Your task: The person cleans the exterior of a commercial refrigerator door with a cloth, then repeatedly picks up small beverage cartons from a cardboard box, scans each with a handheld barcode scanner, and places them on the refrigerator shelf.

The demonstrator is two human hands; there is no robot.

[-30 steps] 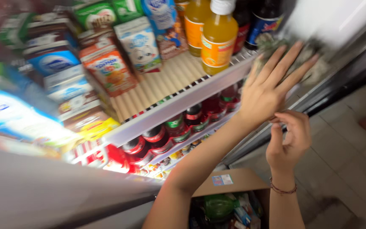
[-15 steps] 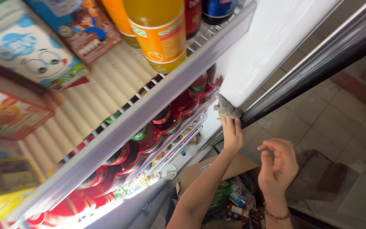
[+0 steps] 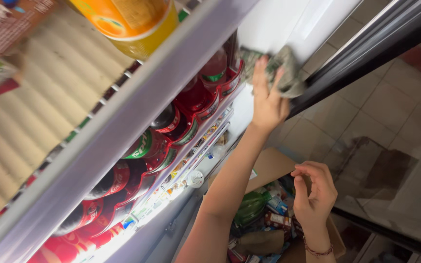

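Note:
My left hand (image 3: 268, 100) presses a crumpled grey-green cloth (image 3: 283, 70) against the white inner wall (image 3: 288, 24) of a display fridge, just right of the lower shelf of bottles. My right hand (image 3: 314, 195) hangs lower, fingers loosely curled and holding nothing, above an open cardboard box (image 3: 269, 168). A beaded bracelet sits on the right wrist.
A white wire shelf (image 3: 137, 104) crosses the view with an orange drink bottle (image 3: 132, 22) on it. Below, red-capped and green-labelled soda bottles (image 3: 171, 126) lie in red racks. The black door frame (image 3: 366, 48) runs to the right. The cardboard box holds packaged goods and a green bottle (image 3: 252, 207). Tiled floor beyond.
The view has moved in closer and tilted. My left hand with the cloth has come down from the upper shelf to the wall beside the lower shelf. My right hand stays curled below.

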